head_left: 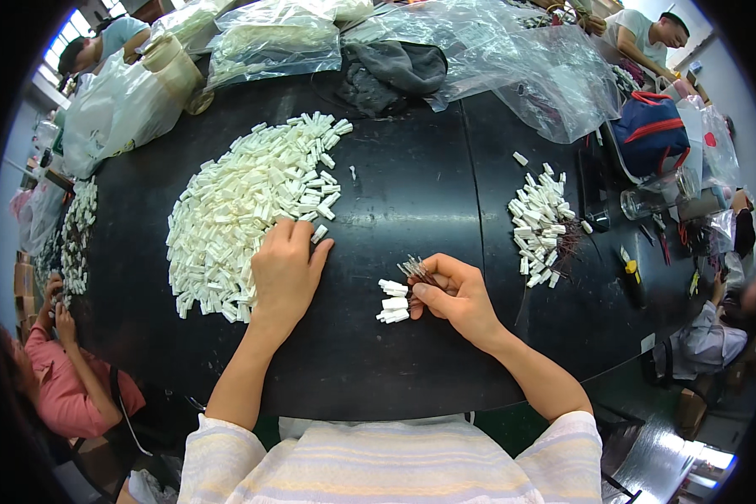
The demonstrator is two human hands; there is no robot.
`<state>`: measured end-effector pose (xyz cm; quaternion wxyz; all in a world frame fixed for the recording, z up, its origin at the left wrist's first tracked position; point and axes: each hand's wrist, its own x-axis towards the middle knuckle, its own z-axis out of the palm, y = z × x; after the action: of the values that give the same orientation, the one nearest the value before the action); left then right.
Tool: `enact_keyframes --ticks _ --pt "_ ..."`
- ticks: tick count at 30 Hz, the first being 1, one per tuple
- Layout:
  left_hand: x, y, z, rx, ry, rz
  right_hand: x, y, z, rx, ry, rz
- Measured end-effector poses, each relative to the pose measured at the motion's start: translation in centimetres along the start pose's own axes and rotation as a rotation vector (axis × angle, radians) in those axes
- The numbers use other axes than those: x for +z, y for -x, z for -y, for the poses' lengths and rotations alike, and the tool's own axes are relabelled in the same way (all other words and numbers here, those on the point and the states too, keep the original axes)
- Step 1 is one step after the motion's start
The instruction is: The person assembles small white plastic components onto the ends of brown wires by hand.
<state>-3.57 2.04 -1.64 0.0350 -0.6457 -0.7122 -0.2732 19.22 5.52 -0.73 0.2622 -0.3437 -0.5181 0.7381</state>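
A large heap of small white plastic connector housings (239, 197) lies on the black table to the left. My left hand (286, 269) rests on its near right edge, fingers extended among the housings and thumb apart. One loose housing (319, 233) lies between that thumb and the index finger. To the right, my right hand (462, 302) is closed around a bundle of thin dark brown wires (417, 273). Bare metal terminals (412, 265) stick up from the bundle's top. Several white housings (393, 302) cluster at its left side; whether all are joined to wires is hard to tell.
A smaller pile of housings with brown wires (542, 223) lies to the right. Clear plastic bags (277, 42) and a dark grey cloth (395, 71) line the far edge. Beyond stand a navy bag (649, 134), a glass jar (643, 203) and yellow-handled cutters (629, 262). Co-workers sit around.
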Motion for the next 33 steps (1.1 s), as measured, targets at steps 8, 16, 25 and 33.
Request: enact_keyframes --ticks 8,16,25,33 --pt "-0.9 0.4 -2.2 -0.253 0.683 0.483 -0.1 -0.1 -0.4 0.002 0.023 -0.025" --pt "-1.3 0.7 -2.8 -0.374 1.266 0.615 -0.1 -0.2 -0.7 -0.022 0.055 -0.009" --pt "-1.8 1.1 -2.8 -0.210 0.964 0.607 -0.1 -0.2 -0.7 -0.023 0.034 -0.006" --pt "-1.8 1.0 -3.4 -0.093 0.904 0.553 0.1 0.1 -0.8 -0.021 0.054 -0.038"
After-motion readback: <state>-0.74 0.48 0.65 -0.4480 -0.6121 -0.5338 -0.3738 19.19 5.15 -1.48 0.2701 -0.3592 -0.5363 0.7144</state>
